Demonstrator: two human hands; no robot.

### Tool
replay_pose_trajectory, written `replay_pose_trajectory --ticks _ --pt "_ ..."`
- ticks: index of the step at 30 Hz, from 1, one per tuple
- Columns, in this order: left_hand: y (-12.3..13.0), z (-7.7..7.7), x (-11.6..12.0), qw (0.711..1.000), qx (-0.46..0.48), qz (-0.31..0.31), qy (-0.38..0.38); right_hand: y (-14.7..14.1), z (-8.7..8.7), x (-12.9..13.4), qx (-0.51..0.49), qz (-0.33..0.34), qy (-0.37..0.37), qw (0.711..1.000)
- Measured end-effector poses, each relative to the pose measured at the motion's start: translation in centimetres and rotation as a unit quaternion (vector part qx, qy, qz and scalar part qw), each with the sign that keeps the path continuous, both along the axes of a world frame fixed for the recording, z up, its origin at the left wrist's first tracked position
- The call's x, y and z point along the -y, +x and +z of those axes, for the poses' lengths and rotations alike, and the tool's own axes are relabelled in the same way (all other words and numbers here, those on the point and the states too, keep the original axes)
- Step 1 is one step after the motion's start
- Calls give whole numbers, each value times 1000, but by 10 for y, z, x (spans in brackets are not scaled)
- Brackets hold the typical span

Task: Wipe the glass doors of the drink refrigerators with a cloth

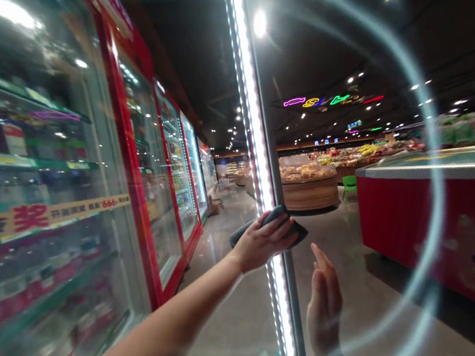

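Observation:
My left hand (pixel 260 241) reaches across the middle and presses a dark grey cloth (pixel 298 232) around a long edge frame (pixel 272 162) with a bright LED strip. This frame slants from the top middle to the bottom right and looks like the edge of a glass cooler door. Fingers are wrapped over the cloth, and its ends stick out on both sides of the frame. My right hand (pixel 325 296) is raised just right of the frame, apart from it, fingers stretched out and holding nothing.
Red-framed glass coolers (pixel 129 157) line the left, with stocked shelves behind a printed strip (pixel 38 215). At the right stands a red chest freezer (pixel 426 222). Farther back are a round wooden display stand (pixel 310 191) and a green chair (pixel 350 183). Shiny floor (pixel 219 305) lies below.

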State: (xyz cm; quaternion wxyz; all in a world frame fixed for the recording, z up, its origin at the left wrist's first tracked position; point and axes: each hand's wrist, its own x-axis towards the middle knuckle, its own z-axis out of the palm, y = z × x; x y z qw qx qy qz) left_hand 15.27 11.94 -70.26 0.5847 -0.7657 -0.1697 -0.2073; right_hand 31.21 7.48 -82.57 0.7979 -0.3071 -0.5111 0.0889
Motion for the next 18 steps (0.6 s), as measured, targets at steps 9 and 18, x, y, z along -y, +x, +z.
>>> replay_pose_trajectory --ticks 9,18 --pt "-6 151 -5 997 69 39 20 -12 200 -65 17 28 68 997" --pt "-15 297 -9 995 84 41 39 -38 349 -70 41 9 96 995"
